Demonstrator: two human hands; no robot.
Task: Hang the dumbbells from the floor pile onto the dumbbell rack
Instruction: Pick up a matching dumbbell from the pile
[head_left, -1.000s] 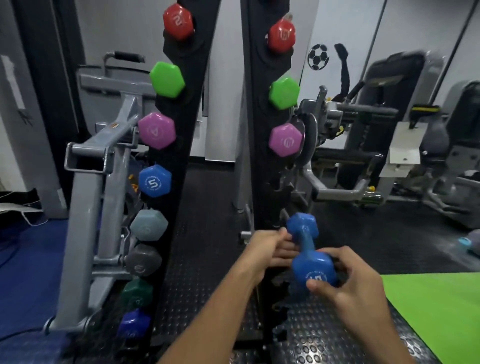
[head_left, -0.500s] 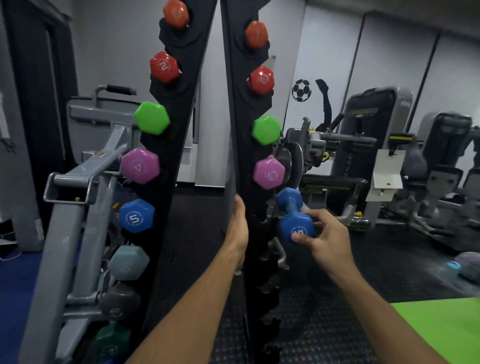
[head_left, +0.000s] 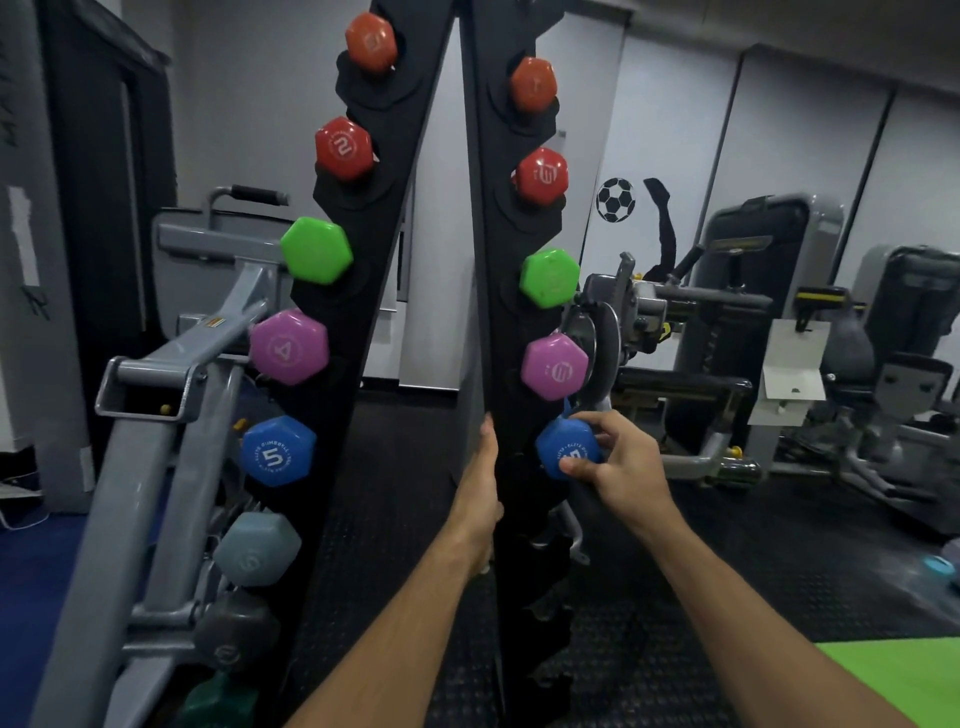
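One blue dumbbell (head_left: 566, 451) gripped in right hand (head_left: 618, 467), being seated in the rack (head_left: 498, 332) right upright's slot below the purple one (head_left: 554, 367); left hand (head_left: 480, 483) clasping that upright's inner edge. Next, probably: settle the handle, then let go.

Grey gym machines (head_left: 737, 332) on black studded floor (head_left: 779, 561).

A football sticker (head_left: 615, 200) is on the white wall — below it stands a grey gym machine (head_left: 748, 332), and lower right of that lies a green mat (head_left: 904, 675).
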